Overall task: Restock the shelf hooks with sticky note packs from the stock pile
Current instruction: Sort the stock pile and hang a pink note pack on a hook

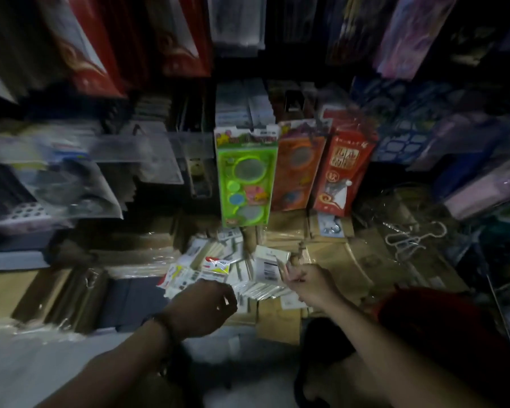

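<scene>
Left hand [202, 307], dark band at the wrist, hangs over the near edge of the stock pile [215, 269], fingers curled; whether it grasps anything cannot be told; pack labels blur past reading; right hand [308, 285] pinches a white sticky note pack [269, 266] on the pile's right side; the red package [340, 169] behind bears illegible characters.

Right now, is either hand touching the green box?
No, the green box stands beyond the pile, while the left hand and right hand are down at it.
</scene>
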### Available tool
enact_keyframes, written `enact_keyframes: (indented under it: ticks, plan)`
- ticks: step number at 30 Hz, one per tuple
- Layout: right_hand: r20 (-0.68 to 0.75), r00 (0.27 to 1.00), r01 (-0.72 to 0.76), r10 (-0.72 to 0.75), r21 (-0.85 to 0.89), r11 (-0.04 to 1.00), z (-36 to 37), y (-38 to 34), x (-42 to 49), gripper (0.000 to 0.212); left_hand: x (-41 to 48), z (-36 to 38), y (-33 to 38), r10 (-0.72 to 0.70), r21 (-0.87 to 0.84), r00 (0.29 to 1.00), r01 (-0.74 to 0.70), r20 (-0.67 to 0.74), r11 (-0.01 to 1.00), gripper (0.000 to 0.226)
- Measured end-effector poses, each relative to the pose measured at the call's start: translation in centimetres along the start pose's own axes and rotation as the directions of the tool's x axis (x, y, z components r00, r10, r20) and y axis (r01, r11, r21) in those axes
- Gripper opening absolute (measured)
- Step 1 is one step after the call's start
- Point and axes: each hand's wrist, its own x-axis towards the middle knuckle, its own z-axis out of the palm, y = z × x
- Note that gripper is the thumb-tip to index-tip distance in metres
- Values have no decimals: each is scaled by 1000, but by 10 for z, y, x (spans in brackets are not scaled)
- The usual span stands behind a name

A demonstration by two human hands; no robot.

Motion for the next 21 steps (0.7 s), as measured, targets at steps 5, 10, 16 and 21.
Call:
enact_keyframes:
  ticks: [5, 10, 16, 21]
  plan:
    - [118, 990, -48, 72, -193, 980, 20, 16, 55, 34, 71, 37, -5, -74, -125, 997, 77, 27, 989, 22]
    - [23, 994, -92, 104, -303, 949, 52, 38, 94, 65, 106, 88, -20, -120, -119, 991, 126, 58, 985, 17]
    - [-107, 993, -99, 58, -435, 895, 70, 60, 120, 43, 144, 92, -25, -167, -84, 974, 181, 150, 980, 28]
    - [-120, 991, -119, 67, -507, 854, 48, 49, 124, 21, 160, 98, -34, -173, -80, 974, 186, 147, 979, 46]
